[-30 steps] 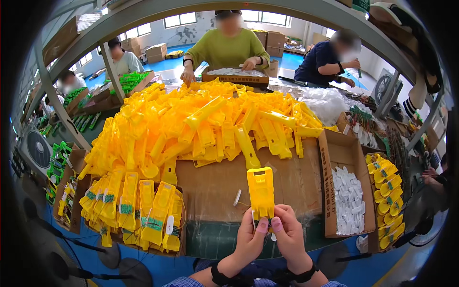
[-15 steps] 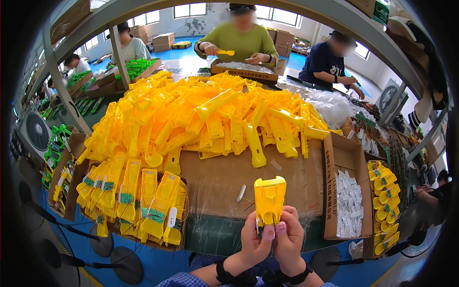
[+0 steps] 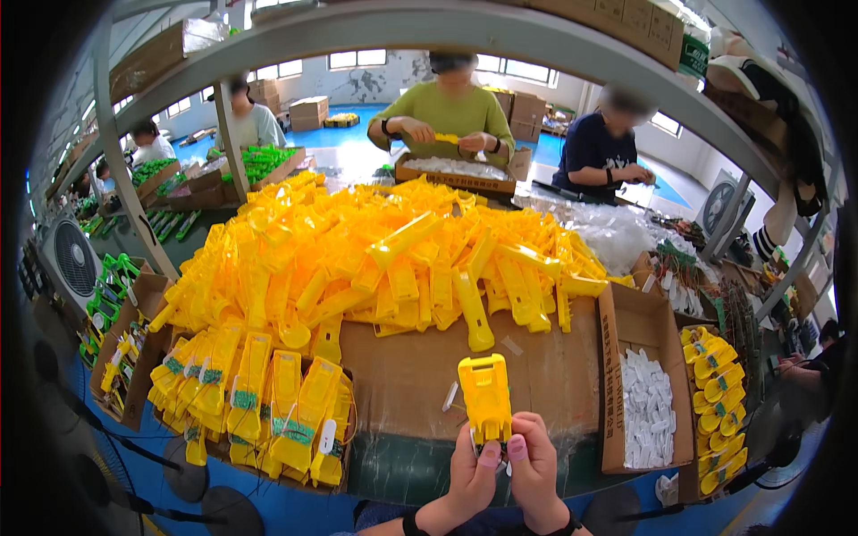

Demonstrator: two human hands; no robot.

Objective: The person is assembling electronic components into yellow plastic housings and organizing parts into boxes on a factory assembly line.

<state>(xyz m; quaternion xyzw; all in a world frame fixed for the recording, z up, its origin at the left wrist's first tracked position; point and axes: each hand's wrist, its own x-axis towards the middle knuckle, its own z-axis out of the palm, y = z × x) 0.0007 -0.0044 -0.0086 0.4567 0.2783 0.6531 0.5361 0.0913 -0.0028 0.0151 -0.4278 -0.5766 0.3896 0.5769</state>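
A yellow plastic housing (image 3: 486, 395) is held upright over the near edge of the bench, its open upper end pointing away from me. My left hand (image 3: 472, 473) is closed on its lower left side, thumb in front. At the lower right corner, my right hand (image 3: 534, 464) pinches it with thumb and fingertips. Small dark and white bits show between the thumbs; I cannot make out what they are. Behind the housing lies cardboard (image 3: 393, 375), with a small white piece (image 3: 450, 396) on it.
A large heap of yellow housings (image 3: 357, 250) covers the far bench. At left, a box holds yellow housings with green circuit boards (image 3: 295, 431). At right stand a carton of white parts (image 3: 647, 402) and a row of yellow pieces (image 3: 718, 411). Co-workers sit beyond, one in a green top (image 3: 456, 112).
The whole view has shifted, so the bench sits lower in it. The housing has moved slightly left and tilted in my hands. The co-worker opposite has brought both hands together at a yellow piece.
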